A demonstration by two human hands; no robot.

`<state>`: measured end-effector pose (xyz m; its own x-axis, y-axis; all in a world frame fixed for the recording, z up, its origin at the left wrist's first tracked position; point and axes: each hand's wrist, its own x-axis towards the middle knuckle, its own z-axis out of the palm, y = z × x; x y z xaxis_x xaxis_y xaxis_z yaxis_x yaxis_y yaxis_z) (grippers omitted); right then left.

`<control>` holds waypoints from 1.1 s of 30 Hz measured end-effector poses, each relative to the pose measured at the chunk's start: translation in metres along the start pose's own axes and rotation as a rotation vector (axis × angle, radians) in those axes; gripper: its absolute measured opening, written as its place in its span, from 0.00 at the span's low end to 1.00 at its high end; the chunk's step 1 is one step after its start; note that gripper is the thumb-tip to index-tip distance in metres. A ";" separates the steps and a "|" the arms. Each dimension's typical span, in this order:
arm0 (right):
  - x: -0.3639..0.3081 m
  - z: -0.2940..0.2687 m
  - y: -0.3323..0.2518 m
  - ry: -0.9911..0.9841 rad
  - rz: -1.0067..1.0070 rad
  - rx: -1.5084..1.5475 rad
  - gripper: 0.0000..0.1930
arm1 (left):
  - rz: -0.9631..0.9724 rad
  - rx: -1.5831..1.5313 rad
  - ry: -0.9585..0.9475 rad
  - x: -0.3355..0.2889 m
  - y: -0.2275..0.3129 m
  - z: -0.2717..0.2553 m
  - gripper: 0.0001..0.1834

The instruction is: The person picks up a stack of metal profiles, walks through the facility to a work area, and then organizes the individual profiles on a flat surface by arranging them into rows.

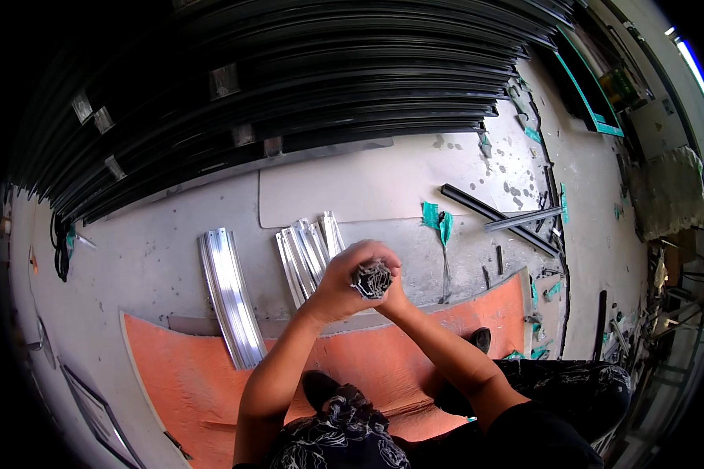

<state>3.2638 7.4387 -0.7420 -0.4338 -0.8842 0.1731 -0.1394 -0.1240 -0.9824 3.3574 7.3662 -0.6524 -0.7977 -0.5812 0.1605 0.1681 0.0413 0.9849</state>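
Observation:
Both my hands are closed round an upright bundle of metal profiles (372,280), seen end-on with its grey and dark edges packed together. My left hand (338,283) wraps its left side and reaches over the far side. On the right, my right hand (395,291) grips it lower down, its fingers partly hidden. Just beyond my left hand, several silver aluminium profiles (301,258) lie side by side on the floor. Further left is another stack of shiny aluminium profiles (231,293), its near end on the orange mat (180,371).
Long black frame profiles (305,86) are stacked across the far side. A loose black profile (497,219) crosses another strip at the right, near green tape scraps (444,225). A green-edged dark frame (590,86) stands far right. My shoes (481,339) are by the mat.

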 end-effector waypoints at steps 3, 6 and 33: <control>0.002 0.001 0.004 0.014 -0.005 0.045 0.11 | -0.049 -0.014 0.009 -0.002 -0.004 -0.002 0.17; 0.000 -0.001 0.008 -0.012 -0.035 0.010 0.11 | 0.001 0.087 0.003 -0.001 -0.007 -0.004 0.17; 0.046 -0.152 0.072 0.074 0.679 -1.173 0.29 | -0.524 0.184 0.888 -0.160 -0.095 -0.088 0.14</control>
<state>3.0985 7.4576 -0.7942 -0.7606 -0.5868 -0.2778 -0.5347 0.8089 -0.2445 3.5195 7.3839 -0.7768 -0.0204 -0.9469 -0.3209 -0.2263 -0.3083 0.9240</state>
